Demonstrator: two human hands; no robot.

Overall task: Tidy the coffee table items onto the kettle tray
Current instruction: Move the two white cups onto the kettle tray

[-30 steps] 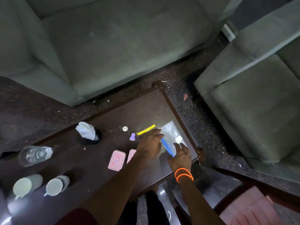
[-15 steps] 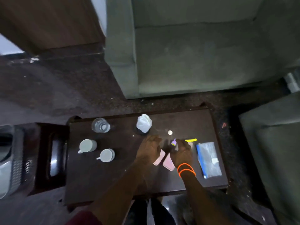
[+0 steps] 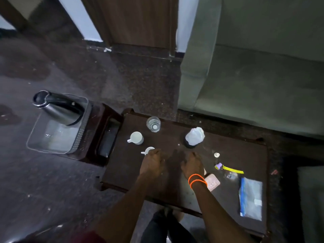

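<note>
The clear kettle tray (image 3: 79, 135) stands on a low side table to the left, with a steel kettle (image 3: 58, 109) in its far end. On the dark coffee table (image 3: 122, 169), my left hand (image 3: 154, 163) curls its fingers over the near side of a small white cup (image 3: 148, 150). A second white cup (image 3: 136, 138) and a glass (image 3: 153, 124) stand just beyond it. My right hand (image 3: 192, 163), with orange bands at the wrist, hovers beside the left hand with loosely bent fingers and nothing in it. A pink sachet (image 3: 213, 181) lies by its wrist.
A black holder with white tissue (image 3: 194, 137) stands mid-table. At the right end lie a small round cap (image 3: 216, 154), a purple and yellow item (image 3: 228, 168) and a zip bag (image 3: 250, 199). Green sofas (image 3: 254, 85) border the table's far and right sides.
The view swung left, bringing the kettle tray into sight. Both hands left the pink sachets and moved left; the left hand reached the nearer white cup.
</note>
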